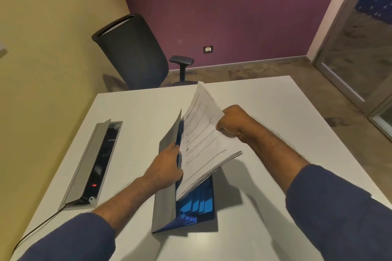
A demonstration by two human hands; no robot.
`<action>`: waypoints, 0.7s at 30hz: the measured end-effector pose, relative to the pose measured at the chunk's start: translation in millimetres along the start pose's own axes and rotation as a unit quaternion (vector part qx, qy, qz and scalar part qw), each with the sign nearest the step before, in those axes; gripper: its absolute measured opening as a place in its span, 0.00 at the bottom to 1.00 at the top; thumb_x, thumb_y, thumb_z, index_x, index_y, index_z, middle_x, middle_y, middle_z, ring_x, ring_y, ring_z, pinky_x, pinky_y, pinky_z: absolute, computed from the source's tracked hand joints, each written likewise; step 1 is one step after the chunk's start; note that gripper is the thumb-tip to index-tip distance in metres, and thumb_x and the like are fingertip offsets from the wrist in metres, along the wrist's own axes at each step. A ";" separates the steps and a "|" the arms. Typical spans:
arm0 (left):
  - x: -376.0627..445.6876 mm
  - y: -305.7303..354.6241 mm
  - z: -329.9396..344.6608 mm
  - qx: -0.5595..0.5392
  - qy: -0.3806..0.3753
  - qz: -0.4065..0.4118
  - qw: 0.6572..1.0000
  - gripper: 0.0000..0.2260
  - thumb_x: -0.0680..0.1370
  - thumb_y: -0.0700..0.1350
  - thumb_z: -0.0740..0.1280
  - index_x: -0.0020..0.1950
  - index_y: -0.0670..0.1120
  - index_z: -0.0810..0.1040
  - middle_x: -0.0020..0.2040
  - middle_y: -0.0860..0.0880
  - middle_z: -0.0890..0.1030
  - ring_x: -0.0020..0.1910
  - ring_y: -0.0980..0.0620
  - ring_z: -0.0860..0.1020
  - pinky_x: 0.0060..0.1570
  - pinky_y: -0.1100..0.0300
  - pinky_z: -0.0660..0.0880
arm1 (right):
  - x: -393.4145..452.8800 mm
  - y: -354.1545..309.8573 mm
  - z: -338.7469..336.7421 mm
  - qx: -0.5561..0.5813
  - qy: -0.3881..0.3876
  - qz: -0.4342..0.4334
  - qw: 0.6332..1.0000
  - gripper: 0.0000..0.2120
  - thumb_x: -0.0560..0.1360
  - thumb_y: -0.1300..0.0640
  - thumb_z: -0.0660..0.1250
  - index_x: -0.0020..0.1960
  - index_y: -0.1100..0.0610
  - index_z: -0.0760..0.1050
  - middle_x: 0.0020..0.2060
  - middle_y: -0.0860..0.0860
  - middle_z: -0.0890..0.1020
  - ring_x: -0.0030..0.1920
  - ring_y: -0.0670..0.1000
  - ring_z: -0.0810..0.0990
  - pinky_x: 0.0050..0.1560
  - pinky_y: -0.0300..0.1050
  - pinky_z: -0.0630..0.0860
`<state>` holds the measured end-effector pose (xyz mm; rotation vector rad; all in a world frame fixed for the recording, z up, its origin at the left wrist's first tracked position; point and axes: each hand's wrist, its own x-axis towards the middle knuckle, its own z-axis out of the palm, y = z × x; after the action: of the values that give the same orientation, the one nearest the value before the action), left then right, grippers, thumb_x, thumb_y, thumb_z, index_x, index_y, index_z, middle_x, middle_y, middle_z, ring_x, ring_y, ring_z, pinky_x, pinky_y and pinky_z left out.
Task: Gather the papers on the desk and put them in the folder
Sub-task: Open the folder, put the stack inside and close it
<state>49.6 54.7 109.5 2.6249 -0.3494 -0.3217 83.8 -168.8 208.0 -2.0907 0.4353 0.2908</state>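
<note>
A folder (164,203) with a grey cover and a shiny blue inside lies open on the white desk (265,104) in front of me. My left hand (166,167) grips the raised grey cover at its edge and holds it upright. My right hand (235,125) is closed on the right edge of a stack of printed white papers (203,144). The stack is tilted, with its lower left edge down inside the open folder and its far corner lifted above the desk. The blue inside pocket (197,205) shows below the papers.
An open cable box (93,165) with a raised grey lid and a red light is sunk in the desk at the left; a black cable (38,229) runs from it. A dark office chair (135,53) stands beyond the far edge. A glass door (360,48) is at the right.
</note>
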 end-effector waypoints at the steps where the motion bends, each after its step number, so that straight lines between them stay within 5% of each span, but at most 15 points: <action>1: -0.1 0.5 0.2 -0.006 0.005 -0.004 1.000 0.24 0.73 0.49 0.74 0.66 0.53 0.70 0.64 0.52 0.76 0.60 0.48 0.77 0.48 0.62 0.71 | -0.3 -1.8 6.5 -0.017 0.008 -0.007 1.000 0.15 0.69 0.71 0.69 0.55 0.69 0.78 0.50 0.62 0.82 0.48 0.59 0.81 0.43 0.46 0.77; 5: 1.4 0.4 -0.5 -0.019 0.029 -0.025 0.999 0.24 0.73 0.47 0.74 0.66 0.51 0.71 0.64 0.51 0.76 0.62 0.48 0.77 0.46 0.69 0.72 | -7.2 -3.3 39.9 -0.096 0.016 -0.043 0.994 0.13 0.68 0.70 0.67 0.52 0.65 0.80 0.45 0.59 0.83 0.46 0.59 0.82 0.37 0.43 0.74; 8: 1.2 -0.6 0.7 -0.022 0.041 -0.027 0.999 0.25 0.72 0.42 0.73 0.68 0.47 0.71 0.67 0.48 0.75 0.63 0.47 0.77 0.30 0.84 0.61 | -11.9 3.1 70.6 -0.113 0.020 -0.067 0.991 0.13 0.71 0.66 0.65 0.55 0.63 0.79 0.45 0.57 0.81 0.45 0.57 0.80 0.40 0.44 0.75; 11: -0.4 2.2 -1.1 -0.030 0.058 -0.020 0.998 0.25 0.71 0.37 0.71 0.68 0.43 0.72 0.65 0.44 0.76 0.59 0.45 0.78 0.37 0.81 0.64 | -16.1 13.4 101.4 -0.147 0.010 -0.076 0.986 0.10 0.74 0.64 0.64 0.55 0.61 0.77 0.50 0.57 0.82 0.46 0.56 0.79 0.43 0.45 0.76; 15: -4.1 13.3 -9.3 -0.070 0.078 -0.004 0.994 0.24 0.72 0.38 0.70 0.67 0.40 0.72 0.60 0.45 0.78 0.47 0.50 0.78 0.44 0.69 0.71 | -20.9 22.3 126.9 -0.239 0.027 -0.082 0.967 0.08 0.79 0.57 0.63 0.56 0.58 0.75 0.44 0.53 0.78 0.42 0.52 0.76 0.42 0.47 0.78; 21: -8.2 19.3 -13.5 -0.136 0.069 -0.006 0.988 0.25 0.75 0.42 0.72 0.70 0.45 0.70 0.61 0.49 0.77 0.58 0.51 0.78 0.52 0.64 0.73 | -12.7 24.6 130.3 -0.296 -0.002 -0.077 0.952 0.12 0.79 0.50 0.64 0.58 0.57 0.75 0.51 0.54 0.82 0.48 0.55 0.81 0.42 0.47 0.78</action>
<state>42.1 46.2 131.8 2.3652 -0.2244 -0.1769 57.5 -67.5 125.7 -2.6933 0.1875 0.3659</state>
